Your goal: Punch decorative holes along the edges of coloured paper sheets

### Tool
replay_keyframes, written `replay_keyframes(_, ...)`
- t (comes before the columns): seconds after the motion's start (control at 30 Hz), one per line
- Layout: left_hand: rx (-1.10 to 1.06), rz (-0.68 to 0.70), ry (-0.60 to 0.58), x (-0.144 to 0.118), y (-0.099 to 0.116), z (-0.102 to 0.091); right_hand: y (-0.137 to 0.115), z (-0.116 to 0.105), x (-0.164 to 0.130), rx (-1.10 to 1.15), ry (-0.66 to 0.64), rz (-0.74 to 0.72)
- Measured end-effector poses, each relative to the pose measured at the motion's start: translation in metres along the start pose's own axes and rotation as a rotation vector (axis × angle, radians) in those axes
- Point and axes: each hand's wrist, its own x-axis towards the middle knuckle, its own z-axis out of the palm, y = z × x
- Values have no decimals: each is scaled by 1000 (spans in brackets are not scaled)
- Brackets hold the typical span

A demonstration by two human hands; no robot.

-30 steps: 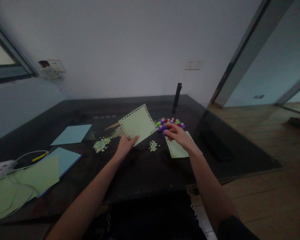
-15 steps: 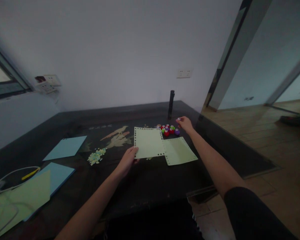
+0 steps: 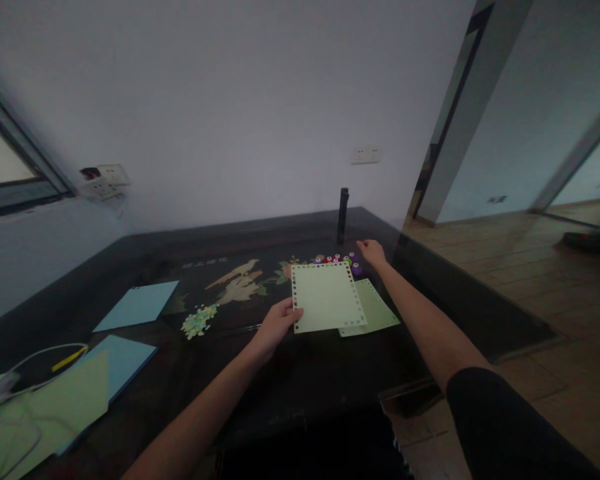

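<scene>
The left hand [image 3: 279, 323] pinches the lower-left corner of the punched green sheet [image 3: 327, 297], held at frame centre, partly overlapping a second green sheet [image 3: 375, 313] just right of it. The sheet's long axis runs up-frame. The right hand [image 3: 373, 253], fingers loosely open and grasping nothing, hovers beside the small punches [image 3: 339, 260] above the sheet's top edge.

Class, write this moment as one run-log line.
left hand: holds punched green sheet | right hand: beside small punches | sheet overlaps second sheet
</scene>
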Motion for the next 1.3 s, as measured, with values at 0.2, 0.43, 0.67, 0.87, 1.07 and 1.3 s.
replay_keyframes(0.2, 15, 78, 70, 24, 4, 23, -7, -29, -72, 575, -271, -101)
replay_keyframes(0.43, 93, 108, 99, 50, 0, 57, 19, -44, -114, 789, -244, -33)
replay_keyframes(0.67, 431, 176, 191, 47, -17, 68, 48, -41, -127, 669, -278, 78)
replay_keyframes(0.87, 777, 225, 143, 37, -22, 58, 55, -36, -133, 545, -279, 59)
replay_keyframes(1.07, 999, 372, 97, 31, -21, 59, 55, -31, -132, 480, -278, 52)
replay_keyframes(1.3, 1087, 321, 3, 26, -33, 65, 62, -27, -127, 403, -255, 32)
